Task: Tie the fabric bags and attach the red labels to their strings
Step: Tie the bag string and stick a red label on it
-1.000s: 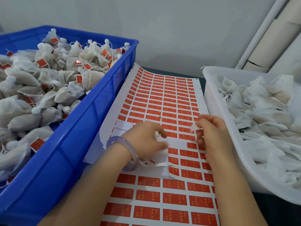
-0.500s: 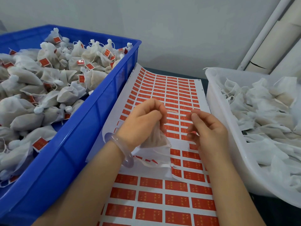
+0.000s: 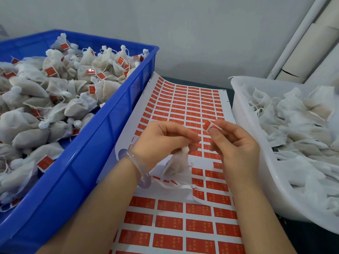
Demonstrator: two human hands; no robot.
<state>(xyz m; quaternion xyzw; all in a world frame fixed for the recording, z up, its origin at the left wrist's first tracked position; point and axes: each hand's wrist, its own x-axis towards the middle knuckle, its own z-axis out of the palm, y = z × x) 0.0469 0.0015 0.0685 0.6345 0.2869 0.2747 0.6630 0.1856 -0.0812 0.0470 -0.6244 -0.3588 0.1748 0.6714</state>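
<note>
Just then the left hand (image 3: 161, 142) was curled closed around the gathered neck of a small fabric bag (image 3: 177, 165), which hung below its fingers with the filled body tilted down toward the wrist. A pale translucent bracelet (image 3: 124, 153) sat on that wrist. Close to the right of the left hand, almost level with it, the right hand (image 3: 236, 145) pinched a single red label (image 3: 208, 125) between thumb and fingertips, holding it above its own knuckles and a little beyond the left hand's fingertips. A thin white string (image 3: 215, 125) lay across the label where the fingers gripped; whether it had stuck there could not be told.

Beneath both hands lay the sheet of red labels (image 3: 183, 105), with several bare white gaps under the palms. Off to the left of the left hand stood a blue crate (image 3: 73, 171) heaped with tied bags (image 3: 77, 107), many carrying red tags. Just beside the right hand, on its outer side, a white tub (image 3: 244, 114) held a pile of loose white bags (image 3: 302, 125).
</note>
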